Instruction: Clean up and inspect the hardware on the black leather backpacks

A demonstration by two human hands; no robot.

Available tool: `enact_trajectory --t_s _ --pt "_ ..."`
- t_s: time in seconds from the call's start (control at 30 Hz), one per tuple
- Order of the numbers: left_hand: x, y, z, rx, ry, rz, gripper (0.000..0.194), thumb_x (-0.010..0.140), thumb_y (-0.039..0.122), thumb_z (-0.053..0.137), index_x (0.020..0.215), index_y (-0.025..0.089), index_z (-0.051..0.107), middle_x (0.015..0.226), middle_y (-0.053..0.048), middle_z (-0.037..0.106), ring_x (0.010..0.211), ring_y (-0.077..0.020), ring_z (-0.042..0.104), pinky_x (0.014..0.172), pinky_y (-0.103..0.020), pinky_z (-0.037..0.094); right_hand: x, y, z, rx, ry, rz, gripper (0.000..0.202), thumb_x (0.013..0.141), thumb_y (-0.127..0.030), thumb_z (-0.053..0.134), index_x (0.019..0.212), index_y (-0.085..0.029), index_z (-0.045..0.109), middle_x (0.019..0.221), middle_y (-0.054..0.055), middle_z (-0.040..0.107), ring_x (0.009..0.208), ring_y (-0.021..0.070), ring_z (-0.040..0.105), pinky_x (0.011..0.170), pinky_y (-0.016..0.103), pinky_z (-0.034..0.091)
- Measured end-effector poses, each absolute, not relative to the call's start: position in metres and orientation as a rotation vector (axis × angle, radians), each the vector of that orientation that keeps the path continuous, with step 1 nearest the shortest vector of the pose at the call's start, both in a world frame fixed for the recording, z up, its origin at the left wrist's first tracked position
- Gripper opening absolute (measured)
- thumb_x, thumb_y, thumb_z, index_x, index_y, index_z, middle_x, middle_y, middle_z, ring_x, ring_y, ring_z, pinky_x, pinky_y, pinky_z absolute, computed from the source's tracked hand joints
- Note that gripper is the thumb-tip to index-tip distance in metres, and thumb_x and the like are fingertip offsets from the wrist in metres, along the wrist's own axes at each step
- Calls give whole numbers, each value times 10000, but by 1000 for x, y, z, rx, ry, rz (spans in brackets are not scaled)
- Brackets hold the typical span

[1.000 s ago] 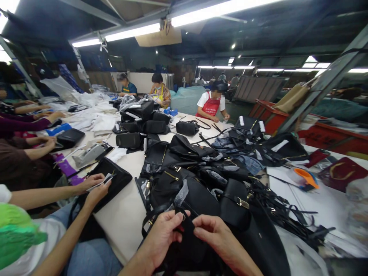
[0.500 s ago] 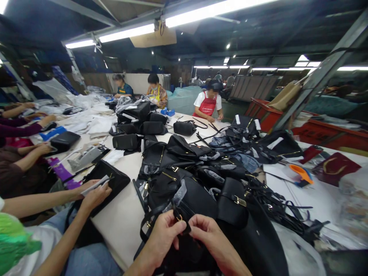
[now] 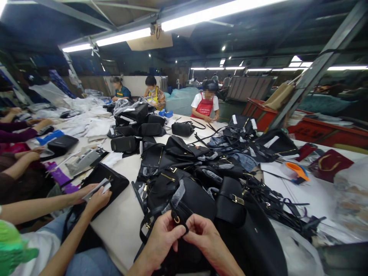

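Note:
A black strap with a gold buckle (image 3: 176,219) is pinched between the thumb and fingers of my left hand (image 3: 163,235). Close beside it, my right hand (image 3: 202,232) is closed on the strap's other part, thumb pressed to fingertips. Both hands are over a black backpack (image 3: 195,197) with clear plastic wrap (image 3: 178,193) around a handle. Another black bag (image 3: 244,222) with a gold clasp lies against its right side. How the strap end sits in the buckle is partly hidden by my fingers.
Black bags (image 3: 184,147) and loose straps pile up across the white table (image 3: 112,230). To the left, a co-worker's hands (image 3: 96,197) handle a black bag. An orange tape dispenser (image 3: 297,172) and a dark red bag (image 3: 330,165) stand right. A person in a red apron (image 3: 205,105) works opposite.
Both hands stay on the strap, with the buckle turned slightly more toward view. The whole scene has shifted a little left. The co-worker's right hand now shows a white slip.

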State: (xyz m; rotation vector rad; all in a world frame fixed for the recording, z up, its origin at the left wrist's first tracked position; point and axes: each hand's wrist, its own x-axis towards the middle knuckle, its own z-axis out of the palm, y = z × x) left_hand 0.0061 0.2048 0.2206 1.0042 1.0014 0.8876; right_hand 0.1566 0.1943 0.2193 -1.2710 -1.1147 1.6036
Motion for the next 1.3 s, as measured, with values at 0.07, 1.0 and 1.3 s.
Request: enact_trajectory --t_s 0.07,1.0,1.3 --pt "4 206 221 1001 943 872 297 664 326 771 784 145 567 669 32 523 499 -56 440 371 -137 375 158 192 219 -1238 -1082 1704 139 582 -223 684 610 -176 555 536 -68 469 535 82 359 535 225 257" --pt "1 210 222 921 978 872 164 631 245 744 685 139 631 608 10 615 634 -134 523 685 -261 400 143 193 215 -1304 -833 1598 323 609 -382 739 655 -194 480 477 -38 589 400 79 512 348 142 313" --pt "0 210 221 1092 1036 882 117 618 186 690 695 134 618 648 19 583 635 -121 493 632 -237 396 144 191 216 -1342 -808 1580 340 575 -384 785 652 -167 535 520 -24 621 497 129 634 447 192 486"
